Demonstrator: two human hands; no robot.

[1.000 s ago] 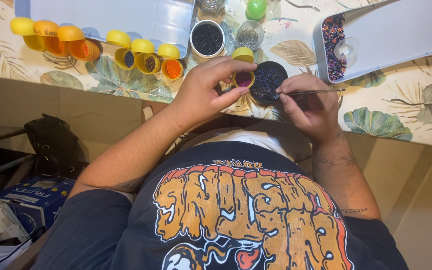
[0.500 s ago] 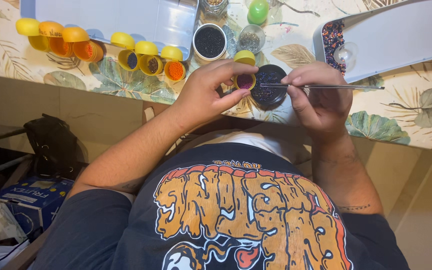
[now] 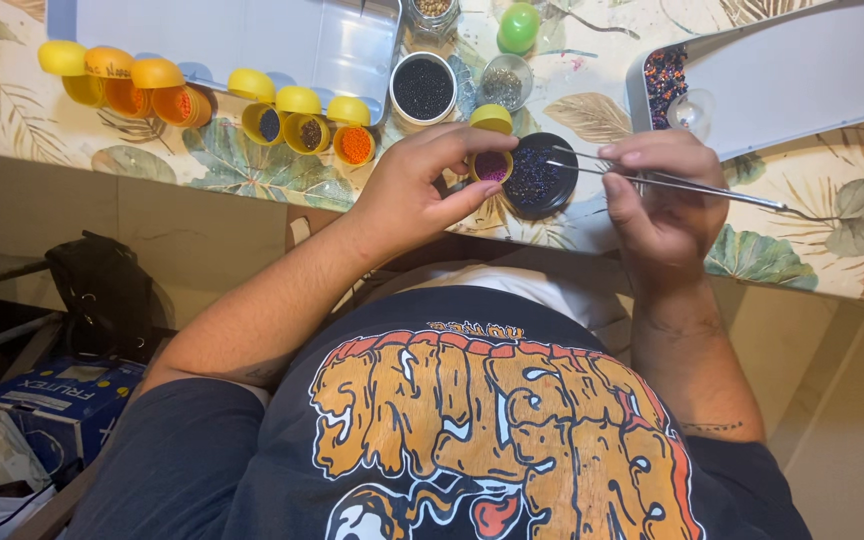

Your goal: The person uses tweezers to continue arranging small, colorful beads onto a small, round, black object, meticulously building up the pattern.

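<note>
My left hand [image 3: 420, 185] pinches a small yellow pot of purple beads [image 3: 491, 164] at the table's near edge. My right hand [image 3: 657, 190] grips thin metal tweezers [image 3: 652, 181] that lie almost level, their tips over a round black dish of dark beads [image 3: 537, 174] right beside the pot. The tweezers' rear end sticks out to the right past my hand.
Several open yellow and orange bead pots [image 3: 297, 125] line the leaf-patterned table [image 3: 252, 175]. Behind them lie a clear plastic box [image 3: 252, 35], a white cup of black beads [image 3: 423, 90], a glass jar [image 3: 504, 80] and a green ball [image 3: 519, 25]. A grey tray [image 3: 782, 75] holds mixed beads.
My right hand has turned the tweezers flatter and shifted slightly right; their tips now reach over the black dish. The left hand keeps holding the purple bead pot.
</note>
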